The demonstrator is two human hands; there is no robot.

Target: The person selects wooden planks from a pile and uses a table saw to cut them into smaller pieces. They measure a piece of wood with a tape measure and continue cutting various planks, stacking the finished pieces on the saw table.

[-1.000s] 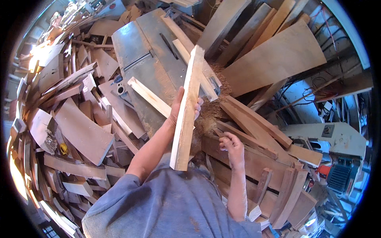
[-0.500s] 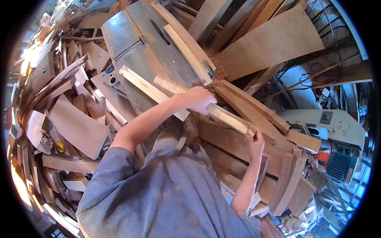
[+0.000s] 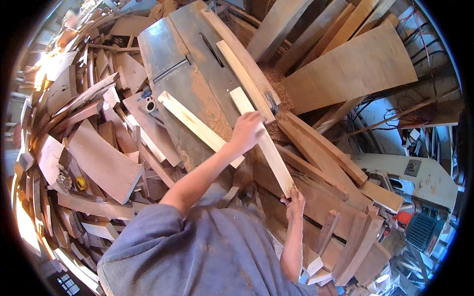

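Observation:
A pale wooden strip (image 3: 275,159) slants from over the metal saw table (image 3: 207,74) toward my body. My left hand (image 3: 247,131) is closed around its upper part, slightly blurred. At the near end, my right hand (image 3: 295,202) pinches the strip between thumb and fingers. A second pale strip (image 3: 197,124) lies on the table beside my left forearm. Another long strip (image 3: 242,70) rests along the wooden fence (image 3: 232,44) at the table's right side. Sawdust (image 3: 210,101) is scattered over the metal, which has a narrow dark slot.
Offcuts and boards (image 3: 106,160) are heaped on the left. A wide plank (image 3: 353,69) and several long boards lean at the upper right. Brown boards (image 3: 321,148) lie right of my hands. A grey machine housing (image 3: 414,177) with a green motor (image 3: 419,231) stands at the far right.
The held strip has swung steeper, its pale broad face now showing. My right hand has moved down and left with the near end. My left hand still grips the upper part.

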